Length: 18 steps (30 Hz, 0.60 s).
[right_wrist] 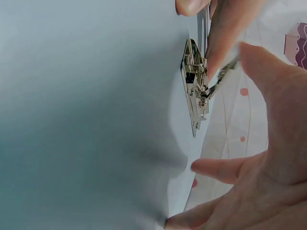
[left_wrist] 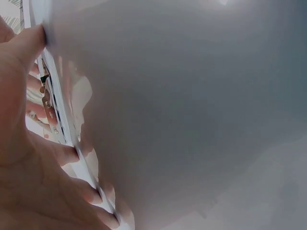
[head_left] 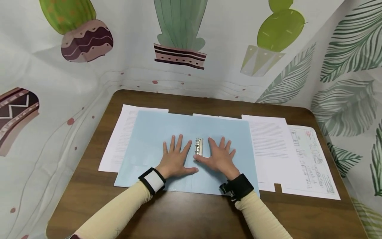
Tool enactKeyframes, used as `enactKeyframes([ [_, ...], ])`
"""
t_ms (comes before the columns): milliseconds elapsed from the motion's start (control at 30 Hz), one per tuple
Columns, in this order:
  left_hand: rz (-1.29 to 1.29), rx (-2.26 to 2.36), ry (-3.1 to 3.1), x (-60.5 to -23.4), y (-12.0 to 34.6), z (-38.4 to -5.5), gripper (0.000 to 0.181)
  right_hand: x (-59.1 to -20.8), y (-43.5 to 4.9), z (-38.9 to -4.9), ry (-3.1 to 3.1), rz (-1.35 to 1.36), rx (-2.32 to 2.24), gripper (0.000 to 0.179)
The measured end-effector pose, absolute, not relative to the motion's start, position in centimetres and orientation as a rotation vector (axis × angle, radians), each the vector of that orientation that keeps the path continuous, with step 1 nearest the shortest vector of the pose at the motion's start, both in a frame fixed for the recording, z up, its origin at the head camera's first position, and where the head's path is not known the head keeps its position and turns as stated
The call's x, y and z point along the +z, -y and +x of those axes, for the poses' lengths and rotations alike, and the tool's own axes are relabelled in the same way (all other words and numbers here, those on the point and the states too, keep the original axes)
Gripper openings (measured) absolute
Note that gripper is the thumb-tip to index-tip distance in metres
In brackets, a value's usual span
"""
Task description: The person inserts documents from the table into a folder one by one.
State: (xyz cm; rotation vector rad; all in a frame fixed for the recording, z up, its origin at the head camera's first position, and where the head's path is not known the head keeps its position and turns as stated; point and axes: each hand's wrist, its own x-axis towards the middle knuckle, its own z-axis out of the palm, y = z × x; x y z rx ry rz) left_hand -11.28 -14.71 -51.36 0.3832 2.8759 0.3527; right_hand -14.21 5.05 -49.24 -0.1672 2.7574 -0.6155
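A light blue folder (head_left: 152, 132) lies spread open on the wooden table, with a shiny metal clip (head_left: 199, 147) near its middle. My left hand (head_left: 175, 161) rests on the folder left of the clip, fingers spread and straight. On the other side, my right hand (head_left: 220, 158) has its fingers spread on the folder. Its thumb (right_wrist: 261, 64) touches the raised lever (right_wrist: 224, 73) of the clip in the right wrist view. The left wrist view shows left fingertips (left_wrist: 91, 194) against the folder surface (left_wrist: 192, 96).
Printed sheets (head_left: 268, 139) stick out from under the folder at the right, more paper (head_left: 113, 152) at the left. A handwritten sheet (head_left: 313, 162) lies at the far right of the brown table (head_left: 191, 212). A cactus-patterned cloth (head_left: 134, 39) hangs behind.
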Motion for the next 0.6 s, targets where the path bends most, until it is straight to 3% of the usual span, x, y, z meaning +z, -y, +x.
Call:
enactKeyframes([
  [167,0.387,0.341,-2.865,-51.2,14.7,-10.9,0.112,-49.4,-4.8,-13.3,-2.901,-0.288,-0.755,0.078],
  [400,0.364,0.306,-2.886,-51.0,14.8,-11.0,0.112,-48.0,-3.9,-13.9,-3.171,-0.908,-0.782,0.019],
  [600,0.357,0.323,-2.857,-50.7,14.8,-11.0,0.113,-46.9,-3.5,-16.4,-3.162,-0.936,-0.735,0.016],
])
